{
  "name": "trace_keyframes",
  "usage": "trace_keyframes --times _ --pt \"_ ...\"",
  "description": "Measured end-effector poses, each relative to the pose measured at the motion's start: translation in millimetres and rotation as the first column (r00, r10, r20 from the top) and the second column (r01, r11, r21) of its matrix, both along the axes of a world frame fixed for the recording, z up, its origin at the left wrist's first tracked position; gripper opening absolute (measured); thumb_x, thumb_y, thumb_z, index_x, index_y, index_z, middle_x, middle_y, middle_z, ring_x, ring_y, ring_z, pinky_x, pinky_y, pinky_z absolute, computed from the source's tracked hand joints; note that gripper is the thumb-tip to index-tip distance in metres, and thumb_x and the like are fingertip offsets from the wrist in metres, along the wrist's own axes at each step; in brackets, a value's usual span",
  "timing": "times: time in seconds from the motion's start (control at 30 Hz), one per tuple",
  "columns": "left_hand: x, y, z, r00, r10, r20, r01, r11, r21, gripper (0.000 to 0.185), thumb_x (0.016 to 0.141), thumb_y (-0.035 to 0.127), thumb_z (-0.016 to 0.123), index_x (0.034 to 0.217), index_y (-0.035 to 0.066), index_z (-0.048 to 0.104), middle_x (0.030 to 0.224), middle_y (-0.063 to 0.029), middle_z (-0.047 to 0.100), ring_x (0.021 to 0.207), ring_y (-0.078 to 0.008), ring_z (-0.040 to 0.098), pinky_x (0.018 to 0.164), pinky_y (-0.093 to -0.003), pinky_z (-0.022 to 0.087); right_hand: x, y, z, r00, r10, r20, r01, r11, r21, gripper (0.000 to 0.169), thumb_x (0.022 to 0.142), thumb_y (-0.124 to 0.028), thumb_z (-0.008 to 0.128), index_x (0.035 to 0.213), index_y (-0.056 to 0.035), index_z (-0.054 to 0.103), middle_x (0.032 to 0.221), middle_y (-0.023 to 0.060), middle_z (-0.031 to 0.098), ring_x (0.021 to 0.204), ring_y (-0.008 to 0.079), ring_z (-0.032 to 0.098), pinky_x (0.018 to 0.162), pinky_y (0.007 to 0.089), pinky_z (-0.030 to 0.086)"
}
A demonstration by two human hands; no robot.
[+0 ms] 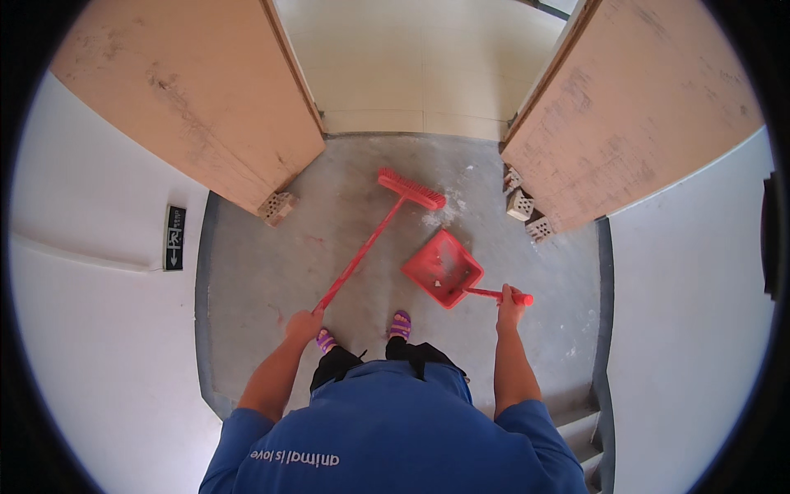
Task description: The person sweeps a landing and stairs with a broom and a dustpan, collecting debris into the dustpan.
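My left hand [304,325] is closed around the lower end of a red broom's handle [359,258]. The handle slants up and to the right to the red broom head [411,188], whose bristles face away from me beside white dusty debris [452,207] on the grey floor. On the right, my right hand [510,307] grips the handle [497,294] of a long-handled red dustpan [442,269]. Dirt and a small pale scrap lie in the pan, whose corner points toward the debris.
Two scuffed door panels [203,105] [623,117] stand left and right of a doorway ahead. One perforated brick [278,208] sits by the left panel, and several bricks [520,205] by the right. Steps [579,431] descend behind me at the lower right, beside a white wall.
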State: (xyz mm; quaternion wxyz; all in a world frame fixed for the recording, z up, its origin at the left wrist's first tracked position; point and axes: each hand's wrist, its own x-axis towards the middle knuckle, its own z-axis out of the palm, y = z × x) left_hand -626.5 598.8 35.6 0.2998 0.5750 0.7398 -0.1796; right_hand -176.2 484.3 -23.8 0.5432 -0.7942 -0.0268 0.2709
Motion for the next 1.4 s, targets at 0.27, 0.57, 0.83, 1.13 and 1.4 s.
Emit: trace_keyframes --times 0.27,0.57,0.83,1.13,1.4 --pt "-24 -1 -2 0.997 -0.06 -0.037 0.059 0.998 -0.034 0.061 0.078 0.054 0.043 0.098 0.0 0.061 0.1 -0.0229 0.059 0.096 -0.0366 0.056 0.083 -0.0436 0.043 -13 -95 29 0.969 -0.241 -0.045 0.243 0.969 0.037 0.025 0.081 -0.023 0.061 0.091 -0.0017 0.053 0.067 0.0046 0.054 0.05 0.0102 0.049 0.047 0.0222 0.042" --pt "-175 -58 30 0.974 0.016 -0.225 -0.053 0.986 -0.159 0.068 0.074 0.062 0.048 0.095 -0.002 0.062 0.099 -0.0213 0.06 0.096 -0.0342 0.057 0.082 -0.0409 0.043 -47 -164 55 0.871 -0.49 -0.016 0.49 0.871 -0.042 0.024 0.079 -0.023 0.062 0.089 -0.0022 0.055 0.07 0.0053 0.055 0.052 0.0104 0.051 0.044 0.0215 0.041" --pt "-281 -107 94 0.923 0.038 -0.384 -0.12 0.974 -0.191 0.065 0.074 0.061 0.049 0.09 0.0 0.065 0.095 -0.0205 0.062 0.091 -0.0338 0.059 0.079 -0.0409 0.045 -69 -194 62 0.779 -0.626 -0.003 0.623 0.775 -0.104 0.023 0.079 -0.022 0.063 0.09 -0.0042 0.054 0.068 0.0041 0.054 0.048 0.0098 0.048 0.041 0.021 0.039" --pt "-330 -97 143 0.862 -0.189 -0.471 0.177 0.982 -0.07 0.058 0.076 0.058 0.045 0.074 0.004 0.066 0.073 -0.0176 0.063 0.073 -0.0335 0.061 0.068 -0.0422 0.048 -85 -234 65 0.661 -0.749 -0.041 0.741 0.661 -0.118 0.026 0.076 -0.024 0.065 0.09 -0.0056 0.053 0.068 0.0056 0.055 0.047 0.0121 0.051 0.04 0.021 0.042" --pt "-219 -15 94 0.867 -0.411 -0.282 0.415 0.908 -0.048 0.059 0.079 0.058 0.042 0.077 0.004 0.066 0.076 -0.0177 0.063 0.075 -0.0346 0.06 0.068 -0.0434 0.047 -104 -265 73 0.561 -0.828 0.0 0.825 0.559 -0.076 0.025 0.077 -0.023 0.064 0.088 -0.005 0.05 0.066 0.0069 0.054 0.044 0.0143 0.051 0.038 0.0233 0.043"
